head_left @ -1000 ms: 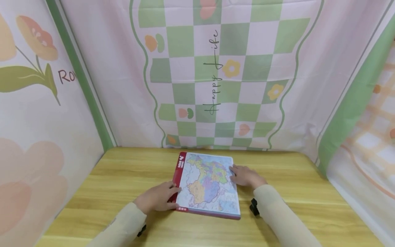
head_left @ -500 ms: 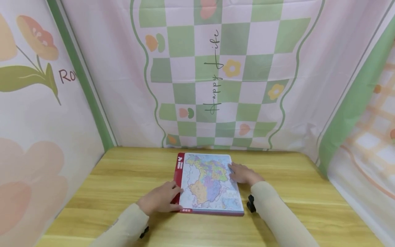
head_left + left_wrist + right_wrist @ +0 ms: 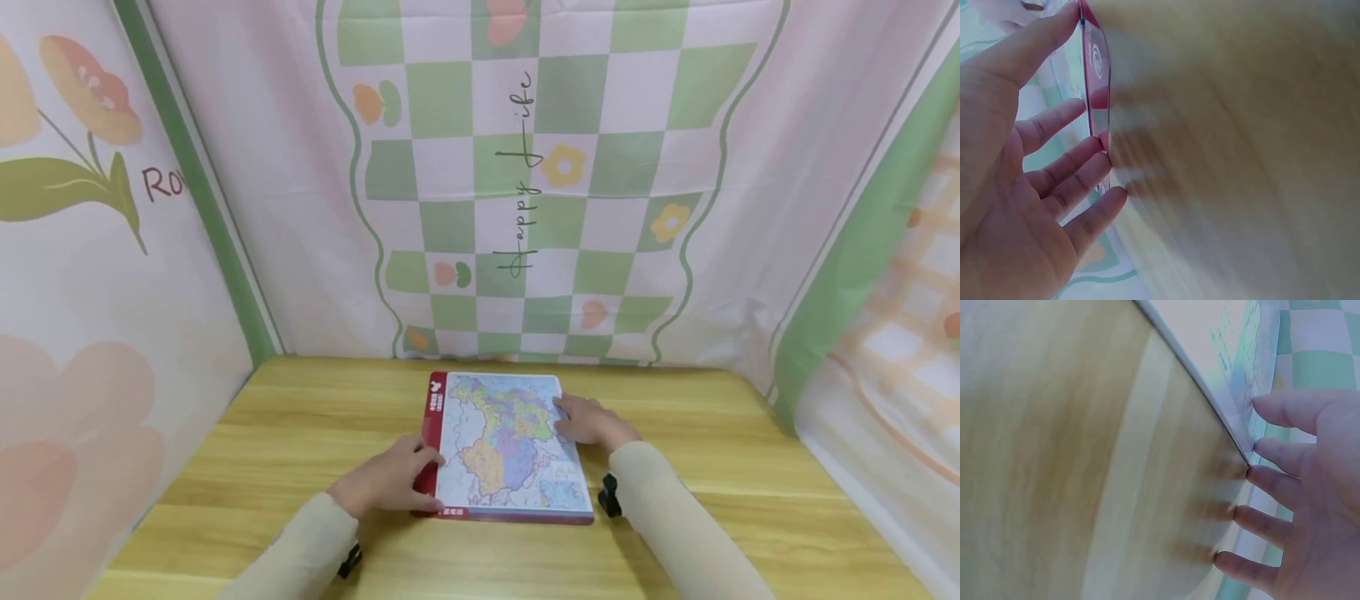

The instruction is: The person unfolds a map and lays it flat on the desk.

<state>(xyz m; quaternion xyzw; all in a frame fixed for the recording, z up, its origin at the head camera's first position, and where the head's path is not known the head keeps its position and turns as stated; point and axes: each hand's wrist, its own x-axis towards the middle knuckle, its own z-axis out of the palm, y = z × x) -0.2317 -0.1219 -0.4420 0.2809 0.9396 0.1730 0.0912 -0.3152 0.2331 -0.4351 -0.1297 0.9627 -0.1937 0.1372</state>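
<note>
A flat, thin box or board printed with a colourful map [image 3: 498,450] lies on the table, its red strip along the left side. My left hand [image 3: 386,482] is at that side, thumb at the near left corner and index fingertip on the map's left margin. In the left wrist view its fingers [image 3: 1054,122] are spread and fairly straight along the red edge [image 3: 1099,69]. Across from it, my right hand [image 3: 592,423] touches the right edge with its fingertips. The right wrist view shows these fingers [image 3: 1266,525] extended, some fingertips reaching the wooden surface beside the edge.
The wooden table [image 3: 315,408] extends around the map piece on all sides. A checkered green and white curtain [image 3: 442,167] hangs behind the table's far edge, with more printed fabric at left [image 3: 97,292] and right [image 3: 900,333]. Each wrist bears a black device [image 3: 609,496].
The map piece has turned slightly counterclockwise, so its near edge now runs more level across my view. Both hands shifted a little with it; over the last half second little has moved.
</note>
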